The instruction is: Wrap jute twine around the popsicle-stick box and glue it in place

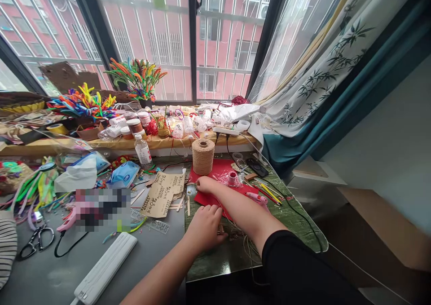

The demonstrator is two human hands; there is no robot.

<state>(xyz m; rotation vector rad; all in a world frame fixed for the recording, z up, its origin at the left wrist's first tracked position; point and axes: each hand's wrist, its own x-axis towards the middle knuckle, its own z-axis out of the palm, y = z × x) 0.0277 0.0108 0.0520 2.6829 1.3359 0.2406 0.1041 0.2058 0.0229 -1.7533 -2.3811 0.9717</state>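
Note:
My left hand (206,224) rests low over the green table mat (208,267), its fingers curled round something small and brownish, possibly wooden, mostly hidden under the palm. My right arm crosses in front of it. My right hand (206,186) is bent downward beside a small clear plastic piece (191,191), fingers drawn together; what they hold, if anything, is hidden. Just behind it stands a big spool of jute twine (203,159). Red sheets (202,200) lie under and around my right hand. Loose twine strands (249,251) trail right of my left hand.
Brown sandpaper sheets (164,195) lie left of my hands. A pink glue gun (257,198), coloured pencils (270,192) and a black phone-like object (257,166) are to the right. Scissors (37,242), a white power strip (106,269) and a water bottle (143,151) stand or lie leftward.

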